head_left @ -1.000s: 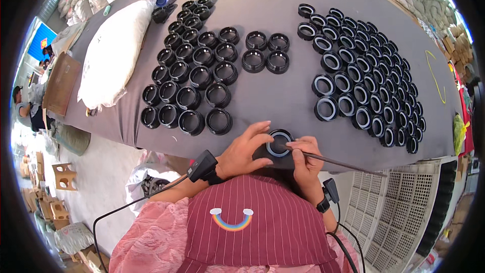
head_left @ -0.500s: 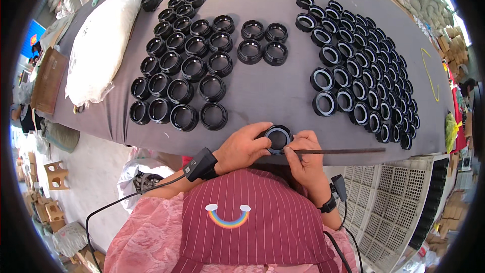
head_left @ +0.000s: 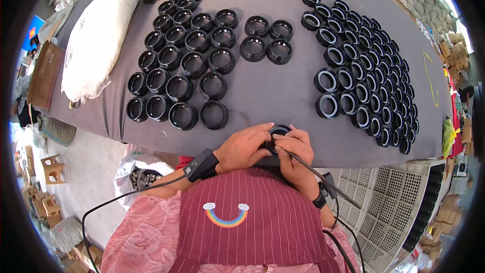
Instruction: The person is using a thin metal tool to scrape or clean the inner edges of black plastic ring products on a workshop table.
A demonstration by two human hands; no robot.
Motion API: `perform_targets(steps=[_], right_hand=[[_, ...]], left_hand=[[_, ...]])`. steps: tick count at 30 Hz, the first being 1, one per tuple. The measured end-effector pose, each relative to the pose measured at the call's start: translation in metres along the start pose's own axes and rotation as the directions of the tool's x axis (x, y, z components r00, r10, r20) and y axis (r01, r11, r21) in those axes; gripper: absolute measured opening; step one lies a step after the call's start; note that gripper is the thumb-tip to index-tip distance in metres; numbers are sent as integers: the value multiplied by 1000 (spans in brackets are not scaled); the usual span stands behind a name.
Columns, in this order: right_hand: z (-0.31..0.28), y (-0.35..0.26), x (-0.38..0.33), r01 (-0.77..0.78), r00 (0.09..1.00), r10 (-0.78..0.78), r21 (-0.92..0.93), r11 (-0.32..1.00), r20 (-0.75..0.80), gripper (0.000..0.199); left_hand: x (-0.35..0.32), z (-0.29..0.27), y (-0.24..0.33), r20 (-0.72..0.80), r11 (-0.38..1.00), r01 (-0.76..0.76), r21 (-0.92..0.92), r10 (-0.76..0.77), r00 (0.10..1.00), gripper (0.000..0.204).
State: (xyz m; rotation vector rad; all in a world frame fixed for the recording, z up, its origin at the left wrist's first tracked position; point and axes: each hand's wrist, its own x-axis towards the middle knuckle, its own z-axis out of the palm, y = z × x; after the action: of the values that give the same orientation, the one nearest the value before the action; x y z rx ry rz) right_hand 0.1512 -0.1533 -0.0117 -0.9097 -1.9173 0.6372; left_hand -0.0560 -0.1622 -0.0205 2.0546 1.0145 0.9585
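Note:
Near the front edge of the grey-covered table, my left hand [head_left: 245, 146] pinches a black ring [head_left: 279, 129] from its left side. The ring is tilted, and fingers cover part of it. On its right side, my right hand [head_left: 298, 159] holds a long thin dark strip [head_left: 331, 184], with its fingers over the ring's rim. The strip runs from between those fingers down to the right, past the table edge. Its end at the ring is hidden by my hand, so I cannot tell whether it lies inside.
Black rings stand in rows at left [head_left: 214, 127], with several more at centre [head_left: 279, 62]. Many rings with a pale inner band [head_left: 320, 109] fill the right side. A stuffed white bag [head_left: 98, 40] lies far left. Plastic crates [head_left: 399, 197] stand below the table at right.
My right fingers have moved over the ring, which now tilts and shows less of its face. The strip has swung from level to slanting down to the right.

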Motion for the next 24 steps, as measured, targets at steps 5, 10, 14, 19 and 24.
perform_targets(steps=[5,10,14,19,24], right_hand=[[-3,5,-3,-103,995,103,185,977,9,3],[-5,11,-9,-113,992,122,279,954,-16,7],[11,14,-21,-199,900,421,752,628,-113,10],[14,19,-23,-21,868,483,964,266,-115,9],[-23,32,-21,-44,748,552,801,596,-369,10]], left_hand=[[-1,0,-1,-16,999,36,21,-36,999,63],[3,-5,10,17,995,94,17,-95,995,64],[10,-2,19,-13,990,114,-82,-116,993,71],[35,-2,26,-114,997,14,-70,-22,993,74],[87,-38,30,-66,852,38,522,-4,998,66]])
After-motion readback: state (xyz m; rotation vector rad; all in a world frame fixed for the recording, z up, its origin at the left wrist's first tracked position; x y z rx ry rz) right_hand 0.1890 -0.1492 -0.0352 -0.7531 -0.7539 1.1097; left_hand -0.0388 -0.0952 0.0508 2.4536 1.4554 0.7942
